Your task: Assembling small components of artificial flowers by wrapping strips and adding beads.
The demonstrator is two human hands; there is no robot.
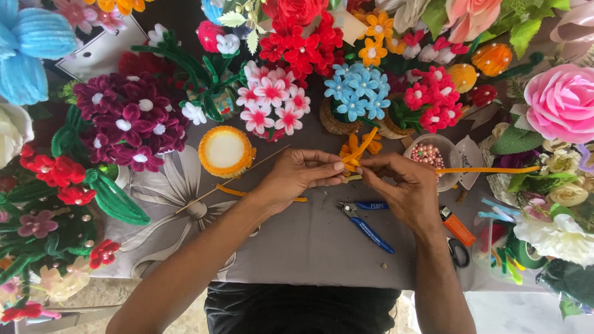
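Head view: left hand (294,176) and right hand (405,185) both pinch an orange pipe-cleaner flower (356,151) between fingertips, held just above the grey cloth (309,241), its loose stem (489,169) trailing right. Likely very light, fuzzy, bends easily (wire core, holds shape); best gripped at the twisted centre, not the petals. Clear cup (455,158) just behind the right hand holds pinkish beads (427,154). Blue pliers (368,222) lie near.

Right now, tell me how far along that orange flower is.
Done: several orange petal loops are already shaped. In hand: the left hand pinches the flower's base while the right hand works the orange pipe cleaner. Left: its long tail remains straight and unbent; the blue-handled pliers lie untouched.
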